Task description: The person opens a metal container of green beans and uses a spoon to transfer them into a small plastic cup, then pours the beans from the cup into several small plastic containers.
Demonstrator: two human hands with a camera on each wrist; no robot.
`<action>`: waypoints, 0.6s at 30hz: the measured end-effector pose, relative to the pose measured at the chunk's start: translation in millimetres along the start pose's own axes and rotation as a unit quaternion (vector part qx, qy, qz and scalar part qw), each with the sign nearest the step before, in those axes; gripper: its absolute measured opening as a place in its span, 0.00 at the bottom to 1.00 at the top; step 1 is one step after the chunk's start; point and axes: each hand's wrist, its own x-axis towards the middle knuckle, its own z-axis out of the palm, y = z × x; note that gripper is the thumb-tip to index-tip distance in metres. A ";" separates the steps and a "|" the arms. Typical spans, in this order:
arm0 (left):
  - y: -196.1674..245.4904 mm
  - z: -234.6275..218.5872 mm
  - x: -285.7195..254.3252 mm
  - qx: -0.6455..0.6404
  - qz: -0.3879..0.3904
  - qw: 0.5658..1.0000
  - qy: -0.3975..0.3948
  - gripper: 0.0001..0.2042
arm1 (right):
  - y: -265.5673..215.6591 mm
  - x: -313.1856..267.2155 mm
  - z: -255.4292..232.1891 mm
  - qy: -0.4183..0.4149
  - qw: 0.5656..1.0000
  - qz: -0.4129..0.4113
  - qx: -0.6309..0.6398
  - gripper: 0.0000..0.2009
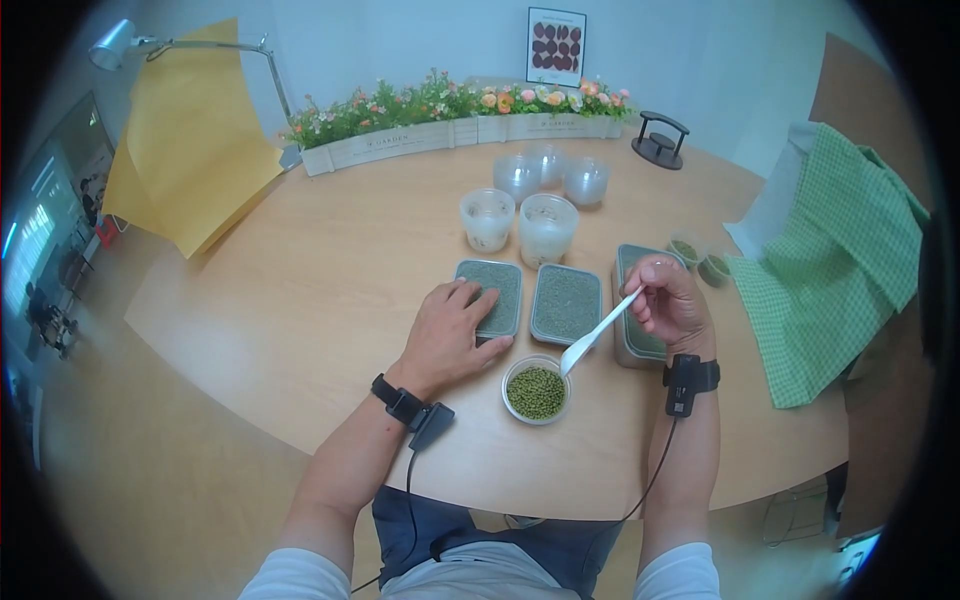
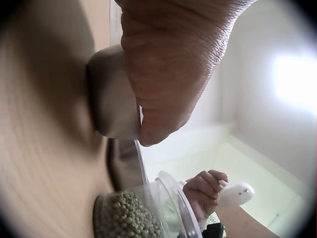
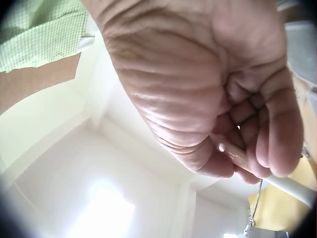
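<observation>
My right hand [image 1: 668, 305] pinches the handle of a white plastic spoon [image 1: 590, 343], whose bowl hangs by the rim of a round clear cup of green beans [image 1: 536, 391]. In the left wrist view a few small specks show on the spoon [image 2: 237, 194]. Fingers of my left hand [image 1: 450, 335] rest spread over the left rectangular container [image 1: 507, 293], filled with grey-green material; the thumb points toward the bean cup. A second such container [image 1: 566, 303] stands between the hands. In the right wrist view my right hand's fingers [image 3: 280, 134] curl round the spoon handle [image 3: 289, 188].
Right of these stands a taller rectangular container [image 1: 640, 350], partly behind my right hand. Two small cups [image 1: 714, 269] sit behind it, near a green checked cloth [image 1: 830, 270]. Clear plastic cups [image 1: 548, 228] stand farther back, before flower planters [image 1: 395, 145] and a dark stand [image 1: 658, 145].
</observation>
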 end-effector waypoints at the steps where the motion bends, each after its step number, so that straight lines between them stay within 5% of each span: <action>1: 3.3 -4.0 -0.3 0.001 0.001 1.000 0.001 0.31 | -0.5 -0.4 0.9 0.000 1.000 -0.002 0.000 0.13; 3: 10.9 -10.7 -0.3 0.043 0.013 0.998 -0.050 0.31 | -1.6 -0.7 3.2 0.009 1.000 0.002 0.007 0.13; 18: 8.8 12.2 -5.2 0.130 0.049 0.989 -0.047 0.25 | -9.8 -3.9 21.6 0.018 1.000 -0.003 -0.025 0.12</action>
